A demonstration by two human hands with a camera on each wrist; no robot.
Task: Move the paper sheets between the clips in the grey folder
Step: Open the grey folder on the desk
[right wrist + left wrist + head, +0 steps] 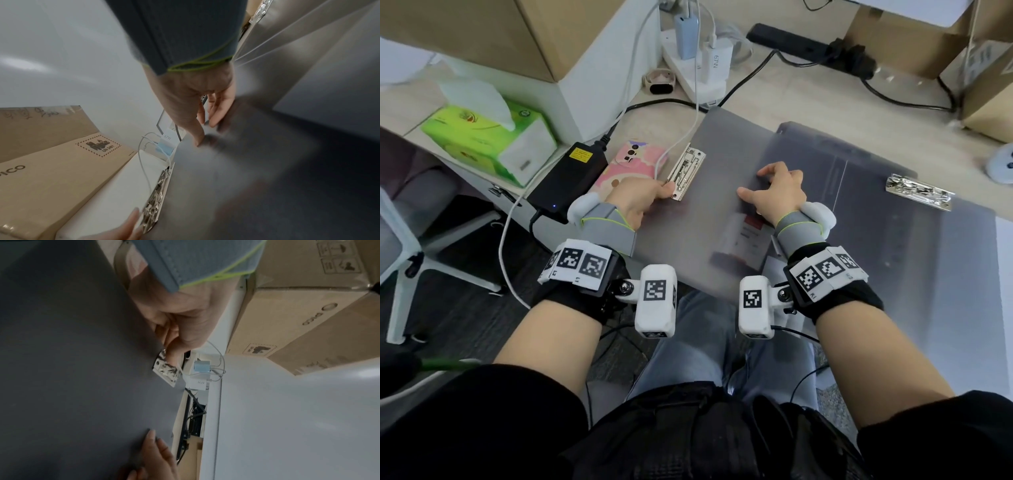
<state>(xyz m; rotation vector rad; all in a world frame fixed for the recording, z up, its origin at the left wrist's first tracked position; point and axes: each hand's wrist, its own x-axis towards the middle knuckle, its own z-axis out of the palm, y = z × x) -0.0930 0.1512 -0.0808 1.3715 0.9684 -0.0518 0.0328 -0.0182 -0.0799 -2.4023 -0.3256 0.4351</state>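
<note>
The grey folder (722, 144) lies open on the desk, and its near part hangs over my lap. Its left clip (686, 171) (166, 371) (154, 203) sits at the left edge. The right clip (917, 192) (261, 9) lies on the darker right half. My left hand (654, 195) (174, 337) has curled fingers and pinches the near end of the left clip. My right hand (774, 188) (205, 121) has spread fingers whose tips press on the grey left half. A blurred white and red sheet (746, 240) shows through the grey surface. I cannot tell sheets from cover on the right half.
Left of the folder lie a pink phone (633, 164), a black power brick (570, 178) and a green tissue box (493, 137). Behind it are a white power strip (698, 58) with chargers, cables and cardboard boxes (989, 85). White paper (1003, 274) lies at the right edge.
</note>
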